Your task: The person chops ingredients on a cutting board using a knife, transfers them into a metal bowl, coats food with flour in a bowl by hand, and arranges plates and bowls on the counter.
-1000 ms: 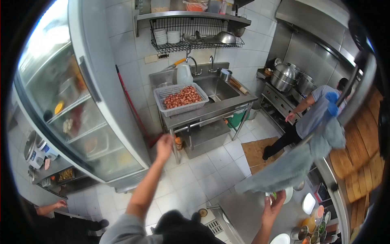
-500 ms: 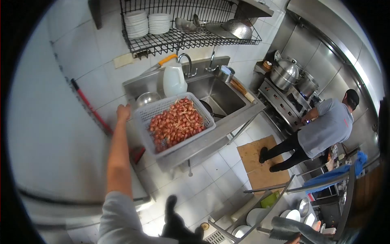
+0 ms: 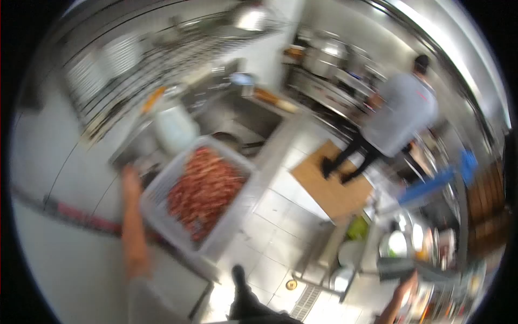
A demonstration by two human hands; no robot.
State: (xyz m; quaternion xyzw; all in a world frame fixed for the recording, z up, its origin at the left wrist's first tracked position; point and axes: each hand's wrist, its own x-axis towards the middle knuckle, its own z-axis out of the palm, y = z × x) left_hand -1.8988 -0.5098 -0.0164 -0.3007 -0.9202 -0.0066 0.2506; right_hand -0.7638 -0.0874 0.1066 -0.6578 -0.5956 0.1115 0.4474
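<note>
Motion smears the whole view. My left hand (image 3: 131, 181) is beside the left side of a white plastic basket (image 3: 225, 236) holding small red bulbs (image 3: 205, 189), by the metal counter edge; its fingers are too blurred to read. My right hand (image 3: 407, 286) is at the lower right, next to a grey-green cloth (image 3: 396, 268) hanging on a rail; whether it holds the cloth is unclear. A white jug (image 3: 175, 128) stands behind the basket, beside the sink (image 3: 245, 119).
A person (image 3: 402, 110) in a grey shirt stands at the stove (image 3: 324, 86) on a brown mat (image 3: 330, 186). Upper left is a wire rack (image 3: 162, 65) with stacked plates (image 3: 121, 54). Plates and a green item (image 3: 358, 228) lie at lower right. A red pole (image 3: 81, 215) is at left.
The view has swung away from the fridge and closer to the sink. My left hand has gone from in front of the counter to the basket's left side. The person at the stove has turned toward it.
</note>
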